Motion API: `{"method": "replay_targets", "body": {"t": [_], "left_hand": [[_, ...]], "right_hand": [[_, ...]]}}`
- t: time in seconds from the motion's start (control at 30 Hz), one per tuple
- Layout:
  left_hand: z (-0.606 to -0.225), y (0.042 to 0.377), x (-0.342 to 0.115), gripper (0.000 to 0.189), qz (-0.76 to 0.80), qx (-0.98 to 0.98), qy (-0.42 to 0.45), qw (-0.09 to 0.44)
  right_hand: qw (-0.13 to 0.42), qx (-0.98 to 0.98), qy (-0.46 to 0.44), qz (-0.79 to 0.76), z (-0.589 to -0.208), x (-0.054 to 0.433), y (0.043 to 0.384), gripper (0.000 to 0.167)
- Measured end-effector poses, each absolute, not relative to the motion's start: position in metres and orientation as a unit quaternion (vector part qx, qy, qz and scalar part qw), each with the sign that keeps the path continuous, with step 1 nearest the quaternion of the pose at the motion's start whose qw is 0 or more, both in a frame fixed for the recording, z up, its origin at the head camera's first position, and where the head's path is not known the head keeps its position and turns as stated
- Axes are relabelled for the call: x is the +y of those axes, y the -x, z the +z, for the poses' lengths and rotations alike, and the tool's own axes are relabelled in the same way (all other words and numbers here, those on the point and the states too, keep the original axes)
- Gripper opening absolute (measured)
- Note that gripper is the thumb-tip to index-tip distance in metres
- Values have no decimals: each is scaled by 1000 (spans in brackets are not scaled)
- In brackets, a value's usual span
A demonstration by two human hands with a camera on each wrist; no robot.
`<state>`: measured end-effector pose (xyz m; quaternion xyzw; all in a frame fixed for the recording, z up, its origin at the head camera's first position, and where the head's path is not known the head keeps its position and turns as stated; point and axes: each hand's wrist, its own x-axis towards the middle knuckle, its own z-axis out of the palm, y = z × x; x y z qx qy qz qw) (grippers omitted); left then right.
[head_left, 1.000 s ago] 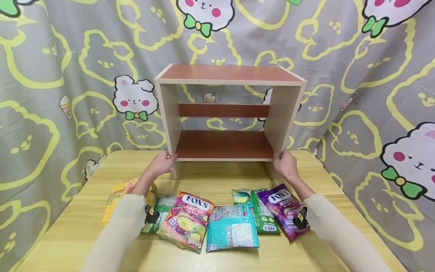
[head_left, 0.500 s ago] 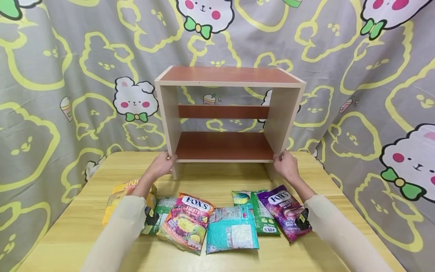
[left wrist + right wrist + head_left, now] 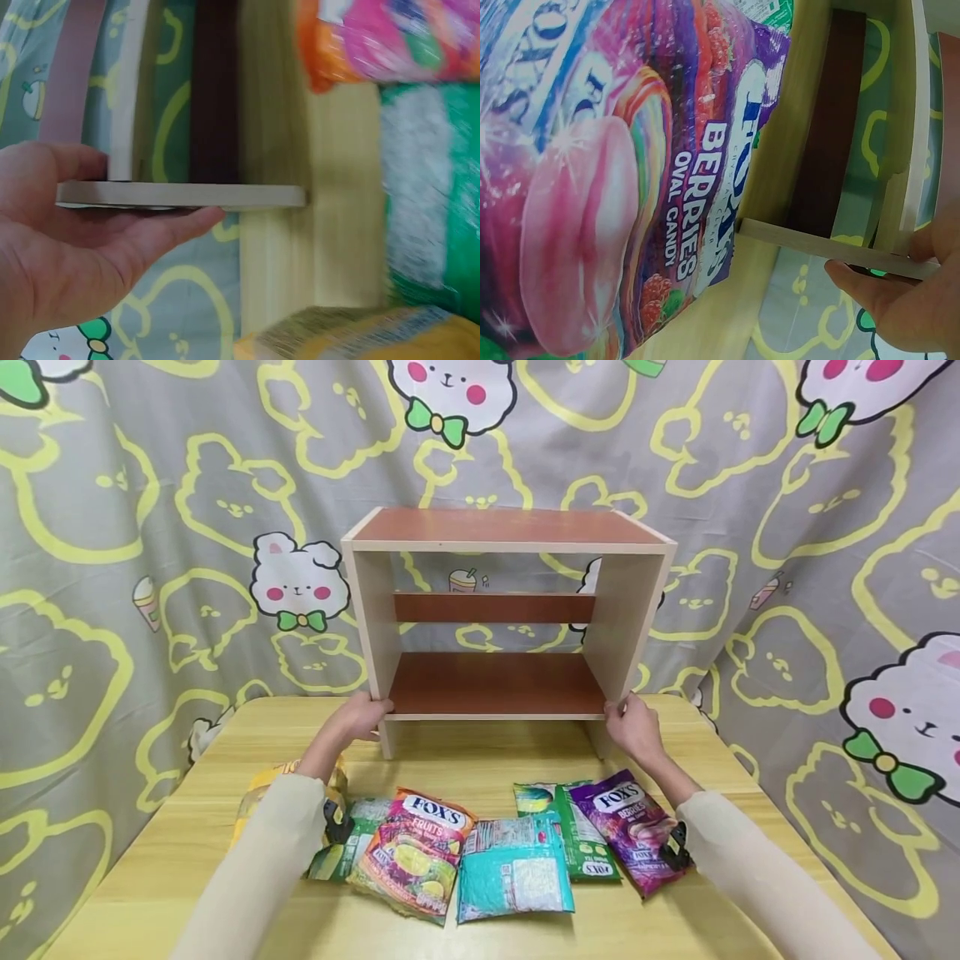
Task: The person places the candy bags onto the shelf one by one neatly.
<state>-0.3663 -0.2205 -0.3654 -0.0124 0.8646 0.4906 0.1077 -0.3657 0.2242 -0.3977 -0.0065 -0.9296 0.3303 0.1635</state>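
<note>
A small two-tier shelf (image 3: 495, 685) with reddish-brown boards and pale side panels stands upright towards the back of the table. My left hand (image 3: 362, 717) grips its left side panel at the height of the lower board. In the left wrist view the thumb is inside the panel (image 3: 180, 195) and the fingers lie along its outer face. On the other side, my right hand (image 3: 632, 725) holds the right panel at the same height. The right wrist view shows thumb and fingers on either side of that panel's edge (image 3: 817, 245).
Candy bags lie in front of the shelf: an orange-pink fruits bag (image 3: 417, 852), a teal bag (image 3: 514, 868), a purple berries bag (image 3: 628, 827), green bags (image 3: 588, 839) and a yellow bag (image 3: 262, 789) partly behind the left sleeve. A patterned curtain (image 3: 300, 468) hangs close behind the wooden table (image 3: 420, 935).
The whole scene sits slightly lower in the head view. My left forearm has shifted a little, covering more of the yellow bag. Both hands keep their hold on the shelf.
</note>
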Motion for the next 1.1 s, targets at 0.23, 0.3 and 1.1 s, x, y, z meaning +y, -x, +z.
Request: {"method": "replay_targets", "body": {"t": [0.23,0.3,1.1], "left_hand": [[-353,368,-218,61,479,867,13,137],[-351,367,-216,63,464,876,12,132],[-352,379,-221,56,429,896,40,110]], "right_hand": [[160,-930,3,330,-400,226,364,36],[160,-930,2,330,-400,227,364,36],[188,-922,-13,340,-404,225,366,36]]}}
